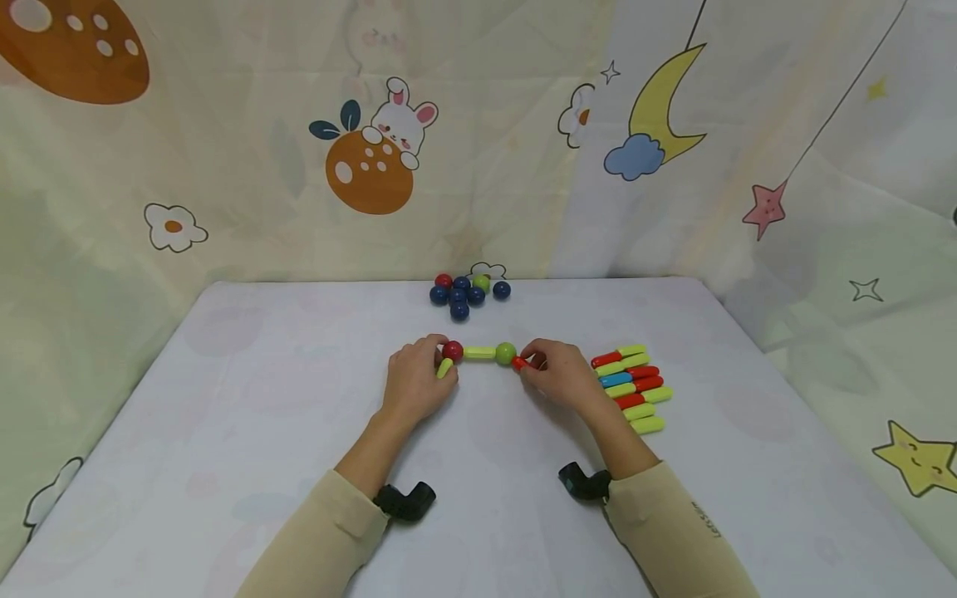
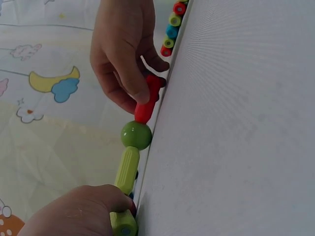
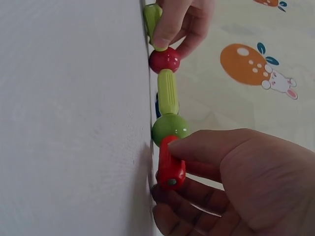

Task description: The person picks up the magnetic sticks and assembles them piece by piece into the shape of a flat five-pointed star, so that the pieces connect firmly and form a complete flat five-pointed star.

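A short chain lies on the table between the hands: a red ball, a yellow-green stick, a green ball and a red stick. The left hand grips the chain at the red ball, its thumb beside a second yellow-green stick that joins the ball. Between thumb and fingers, the right hand pinches the red stick, whose far end meets the green ball. Fingers partly hide the red ball.
Several dark blue balls sit at the table's back edge with a red ball and a green ball. Right of the right hand, red, blue and yellow-green sticks lie in rows. A printed cloth hangs behind the table.
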Motion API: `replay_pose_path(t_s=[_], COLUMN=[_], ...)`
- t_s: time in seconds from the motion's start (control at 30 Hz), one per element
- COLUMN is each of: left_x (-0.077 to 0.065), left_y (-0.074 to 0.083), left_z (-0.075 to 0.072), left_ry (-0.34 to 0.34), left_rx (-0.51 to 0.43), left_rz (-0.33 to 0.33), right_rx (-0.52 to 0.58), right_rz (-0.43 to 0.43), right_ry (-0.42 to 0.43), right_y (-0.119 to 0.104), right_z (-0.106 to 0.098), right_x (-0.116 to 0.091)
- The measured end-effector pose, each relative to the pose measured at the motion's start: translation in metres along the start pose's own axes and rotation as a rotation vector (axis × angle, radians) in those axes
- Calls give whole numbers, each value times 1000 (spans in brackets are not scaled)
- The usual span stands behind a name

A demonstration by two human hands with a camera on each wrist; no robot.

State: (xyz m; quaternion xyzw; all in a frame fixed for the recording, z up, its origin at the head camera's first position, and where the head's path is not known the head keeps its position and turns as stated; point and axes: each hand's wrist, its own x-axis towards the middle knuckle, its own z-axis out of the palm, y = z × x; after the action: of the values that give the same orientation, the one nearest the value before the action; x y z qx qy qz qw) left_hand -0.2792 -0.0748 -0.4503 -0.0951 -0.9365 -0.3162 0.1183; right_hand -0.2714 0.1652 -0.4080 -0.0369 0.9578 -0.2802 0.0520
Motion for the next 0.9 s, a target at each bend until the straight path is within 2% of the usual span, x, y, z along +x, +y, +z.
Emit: replay_pose_path(t_s=[0.73, 0.9], left_x=[-2, -1], left_y=[0, 0], left_z=[-2, -4], left_ry=[4, 23], left_rx=[14, 8], left_rz=[12, 1], right_rx=[-62, -56], right_rz=[-53, -61], right_ry=[-30, -23], right_y=[2, 0], right_z=[1, -3], right_x=[3, 3])
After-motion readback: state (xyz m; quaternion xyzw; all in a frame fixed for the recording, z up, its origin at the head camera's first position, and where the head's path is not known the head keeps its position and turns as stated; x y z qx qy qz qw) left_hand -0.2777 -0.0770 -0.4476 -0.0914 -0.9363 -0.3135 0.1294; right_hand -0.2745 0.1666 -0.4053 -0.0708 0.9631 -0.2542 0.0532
